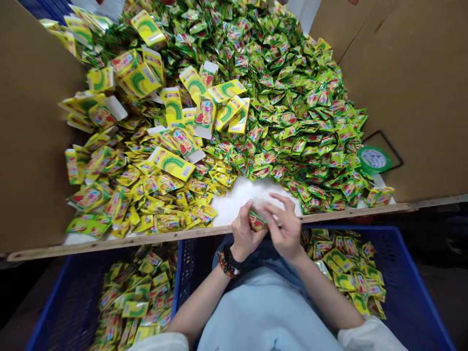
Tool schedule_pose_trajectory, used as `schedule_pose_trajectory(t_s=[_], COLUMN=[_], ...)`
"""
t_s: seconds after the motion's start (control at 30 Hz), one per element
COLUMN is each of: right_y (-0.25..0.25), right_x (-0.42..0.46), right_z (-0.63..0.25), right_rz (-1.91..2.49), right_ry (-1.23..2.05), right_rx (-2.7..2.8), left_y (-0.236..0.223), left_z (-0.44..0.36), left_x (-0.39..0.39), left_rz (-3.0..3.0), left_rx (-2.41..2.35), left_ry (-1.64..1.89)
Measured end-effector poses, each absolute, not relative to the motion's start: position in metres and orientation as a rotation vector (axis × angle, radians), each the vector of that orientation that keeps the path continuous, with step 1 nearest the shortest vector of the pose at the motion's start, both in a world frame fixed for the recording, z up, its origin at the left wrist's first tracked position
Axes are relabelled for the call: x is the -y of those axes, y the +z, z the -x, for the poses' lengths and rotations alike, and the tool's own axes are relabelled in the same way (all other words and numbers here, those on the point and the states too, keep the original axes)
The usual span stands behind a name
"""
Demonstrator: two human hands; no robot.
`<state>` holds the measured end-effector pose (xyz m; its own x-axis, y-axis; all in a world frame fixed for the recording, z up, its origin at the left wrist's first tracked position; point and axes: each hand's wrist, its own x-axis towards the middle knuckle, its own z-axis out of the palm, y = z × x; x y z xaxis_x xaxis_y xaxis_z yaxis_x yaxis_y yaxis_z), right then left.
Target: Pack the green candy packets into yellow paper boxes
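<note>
At the table's front edge, my left hand (243, 234) grips a small green-and-red candy box (256, 222) between thumb and fingers. My right hand (287, 228) is on the box's other side, its thumb and fingers closed about the upper end, where a white part like a flap is blurred by motion. What is inside the box does not show. Beyond the hands lies a bare patch of white tabletop (237, 197). Left of it are yellow candy packets (170, 222); to the right, a heap of green candy packets (300, 131).
Flattened and part-open yellow boxes (173, 163) lie over the heap. Cardboard walls (413, 97) flank the table. A green tape roll (373, 160) sits at right. Below the wooden edge (146, 239), blue crates (417, 297) hold filled-looking boxes (137, 307).
</note>
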<state>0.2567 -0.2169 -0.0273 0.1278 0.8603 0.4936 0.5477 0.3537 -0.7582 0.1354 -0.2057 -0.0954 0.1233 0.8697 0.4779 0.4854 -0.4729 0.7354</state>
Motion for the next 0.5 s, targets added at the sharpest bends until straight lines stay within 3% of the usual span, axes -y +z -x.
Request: schedule_pose_trajectory(t_s=[0.1,0.2,0.5], right_y=[-0.033,-0.040,-0.040], right_x=[0.216,0.216,0.218], right_z=[-0.259,-0.256,-0.245], right_rz=[1.328,1.211,1.272], right_ry=[0.732,1.125,0.902], right_rx=[1.241,1.279,1.277], left_y=[-0.099,-0.099,-0.096], left_z=[-0.136,-0.137,-0.138], left_x=[0.204,0.203,0.205], left_rz=[-2.149,-2.204,-2.136], left_rx=[-1.209,-1.160,-1.318], left_ry=[1.454,1.474,1.192])
